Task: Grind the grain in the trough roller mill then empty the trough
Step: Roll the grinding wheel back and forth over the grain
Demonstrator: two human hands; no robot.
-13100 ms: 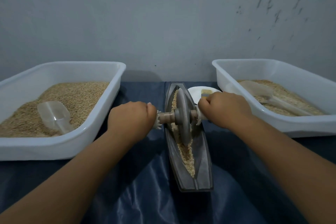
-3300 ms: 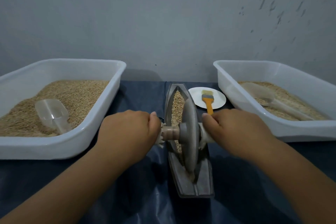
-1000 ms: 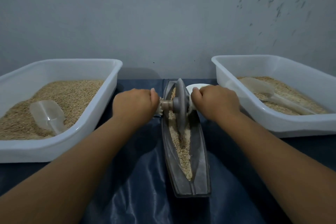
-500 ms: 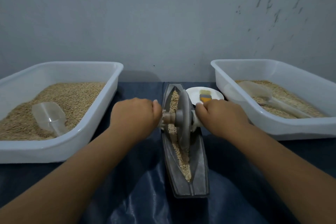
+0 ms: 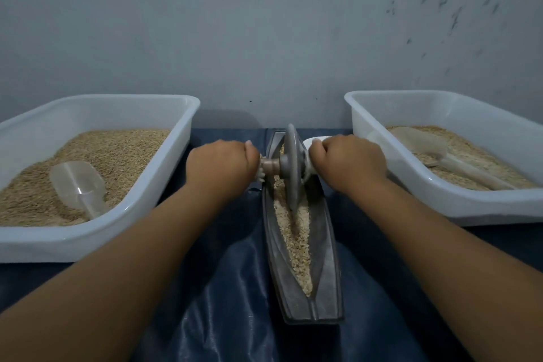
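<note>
Grain [image 5: 295, 239] lies coarse in the trough [image 5: 329, 267] between the 2 hands; left hand [image 5: 219, 163] and right hand [image 5: 349, 160] each grip the roller [image 5: 291, 161] axle. Grinding looks underway; emptying remains

Upright wheel [image 5: 291, 166] (far end) in grain-strewn trough [image 5: 329, 250]

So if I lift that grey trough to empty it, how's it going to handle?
The trough looks rigid and cast, so probably stiff and heavy for its size. It is long and narrow, so it may tip sideways if gripped at one end. The grain lies loose along its channel and would likely slide out towards whichever end drops. The wheel should come out first.
</note>
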